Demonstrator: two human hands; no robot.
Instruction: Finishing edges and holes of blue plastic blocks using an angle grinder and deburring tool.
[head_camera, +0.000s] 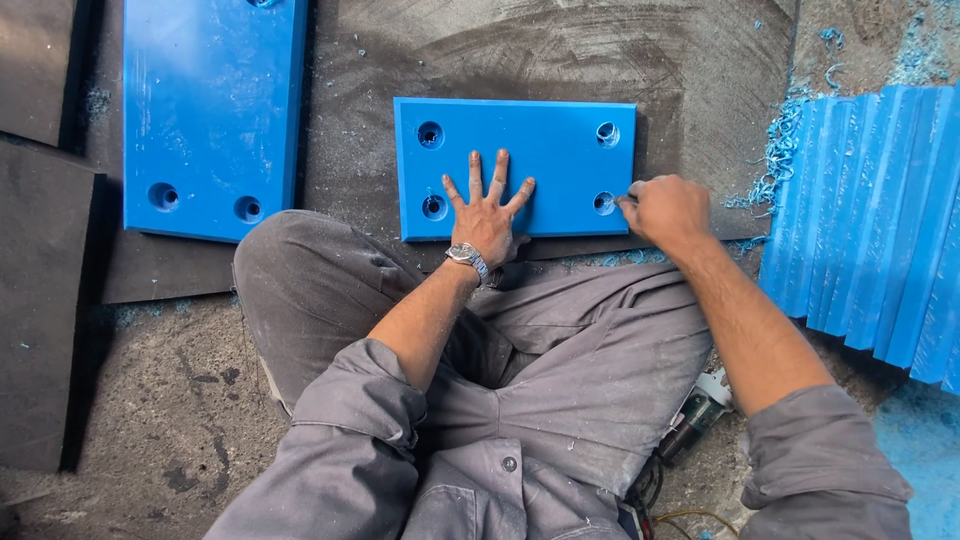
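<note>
A blue plastic plate (545, 150) with a round hole near each corner lies flat on a dark mat (520, 50) in front of my crossed legs. My left hand (487, 208) rests palm down on the plate's near edge, fingers spread, a wristwatch on the wrist. My right hand (665, 210) is closed at the plate's near right hole (604, 203), pinching something small against its rim; what it holds is hidden by the fingers.
A larger blue plate (210, 110) with holes lies to the left on the mat. A stack of blue plates (880, 220) leans at the right, with blue shavings (780, 160) beside it. A power tool (695, 420) lies by my right knee. Dark mats (40, 300) cover the left.
</note>
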